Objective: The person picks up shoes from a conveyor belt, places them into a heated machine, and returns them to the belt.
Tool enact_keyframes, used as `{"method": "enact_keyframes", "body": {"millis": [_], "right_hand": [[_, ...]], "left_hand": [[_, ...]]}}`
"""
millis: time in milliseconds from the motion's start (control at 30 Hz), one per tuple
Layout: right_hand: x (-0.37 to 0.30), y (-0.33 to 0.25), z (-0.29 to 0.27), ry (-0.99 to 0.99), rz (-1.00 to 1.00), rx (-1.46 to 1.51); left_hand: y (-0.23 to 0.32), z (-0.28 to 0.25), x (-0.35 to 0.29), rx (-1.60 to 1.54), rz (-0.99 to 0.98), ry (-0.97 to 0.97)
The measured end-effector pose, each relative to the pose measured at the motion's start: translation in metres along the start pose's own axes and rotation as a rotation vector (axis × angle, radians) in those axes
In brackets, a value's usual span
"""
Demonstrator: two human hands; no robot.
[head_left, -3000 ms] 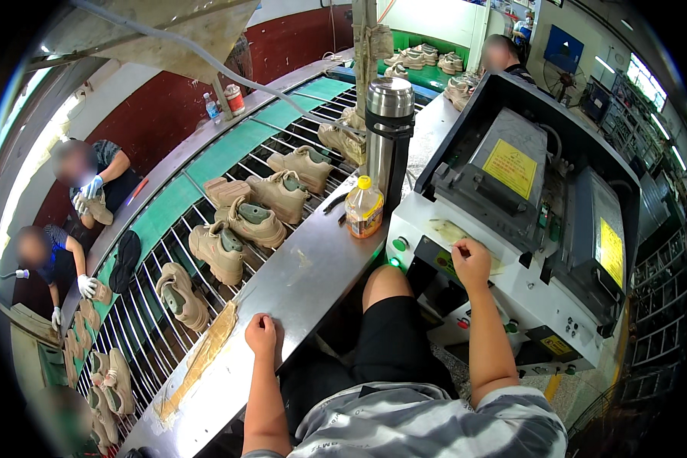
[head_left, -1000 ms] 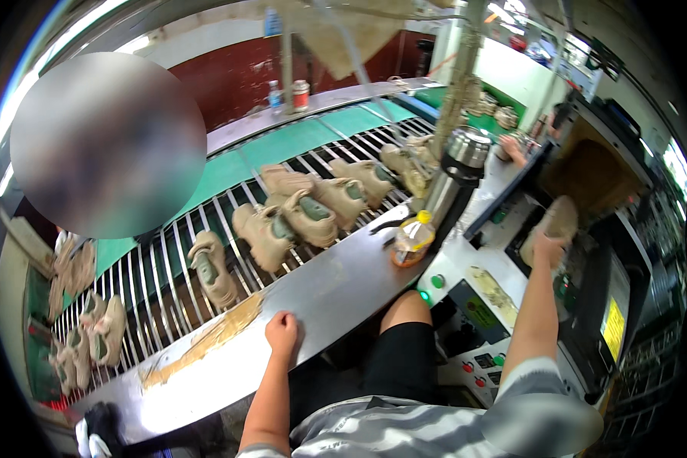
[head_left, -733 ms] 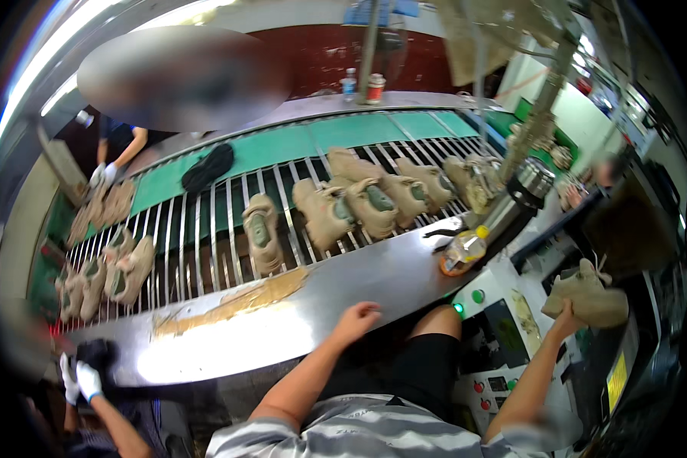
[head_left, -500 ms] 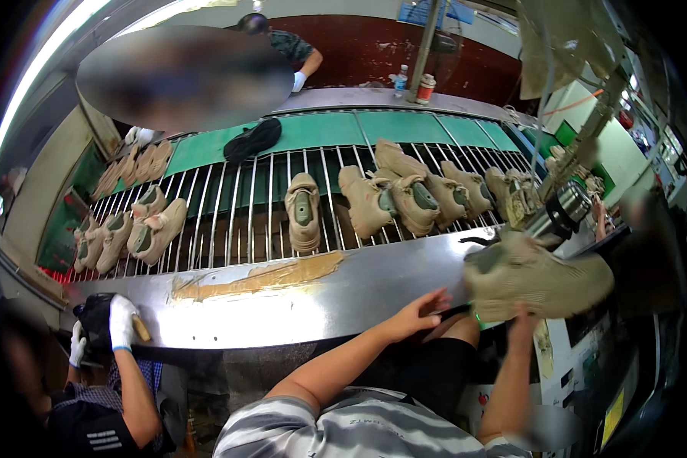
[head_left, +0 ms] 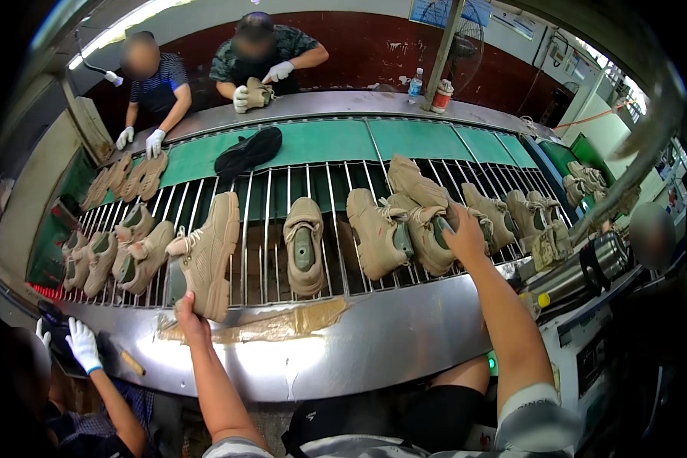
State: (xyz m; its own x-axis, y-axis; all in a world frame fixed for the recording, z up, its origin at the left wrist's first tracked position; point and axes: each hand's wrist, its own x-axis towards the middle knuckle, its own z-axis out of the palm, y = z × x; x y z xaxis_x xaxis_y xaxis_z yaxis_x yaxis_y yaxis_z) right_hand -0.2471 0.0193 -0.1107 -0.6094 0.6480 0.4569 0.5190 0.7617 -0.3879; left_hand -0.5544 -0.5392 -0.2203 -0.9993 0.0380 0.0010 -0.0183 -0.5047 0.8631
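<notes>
My left hand [head_left: 195, 317] is closed on the heel of a tan lace-up shoe [head_left: 215, 248], held tilted over the metal bar rack, toe pointing away from me. My right hand [head_left: 467, 235] reaches to the cluster of shoes right of centre. Its fingers are closed at the heel end of a tan shoe [head_left: 433, 246]; a second shoe [head_left: 416, 183] lies tilted above that one, and the exact contact is partly hidden. Between my hands a single tan shoe [head_left: 304, 248] stands on the bars, heel toward me. Beside it stands another tan shoe [head_left: 378, 233].
Several tan shoes [head_left: 141, 256] stand at the rack's left, with more at its right. A black shoe [head_left: 248, 153] lies on the green belt [head_left: 328, 145]. A steel flask [head_left: 603, 259] lies at the right. Gloved co-workers [head_left: 160, 99] work across the line and at lower left.
The shoe held at my right is gone from there. My left hand, empty before, now holds a shoe over the rack. My right hand has moved up to the shoe cluster. The view has shifted.
</notes>
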Motion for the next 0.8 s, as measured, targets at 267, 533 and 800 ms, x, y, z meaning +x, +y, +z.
{"method": "enact_keyframes", "body": {"millis": [267,533,800], "right_hand": [[0.115,0.082,0.095,-0.442,-0.06,0.169],[0.132,-0.011,0.108,-0.514,-0.042,-0.47],[0.143,0.008,0.136,-0.482,-0.002,-0.602]], "left_hand": [[-0.088,0.11,-0.003,0.779,0.292,0.075],[-0.089,0.114,-0.014,0.865,0.292,0.085],[-0.087,0.112,-0.003,1.004,0.423,-0.051]]}}
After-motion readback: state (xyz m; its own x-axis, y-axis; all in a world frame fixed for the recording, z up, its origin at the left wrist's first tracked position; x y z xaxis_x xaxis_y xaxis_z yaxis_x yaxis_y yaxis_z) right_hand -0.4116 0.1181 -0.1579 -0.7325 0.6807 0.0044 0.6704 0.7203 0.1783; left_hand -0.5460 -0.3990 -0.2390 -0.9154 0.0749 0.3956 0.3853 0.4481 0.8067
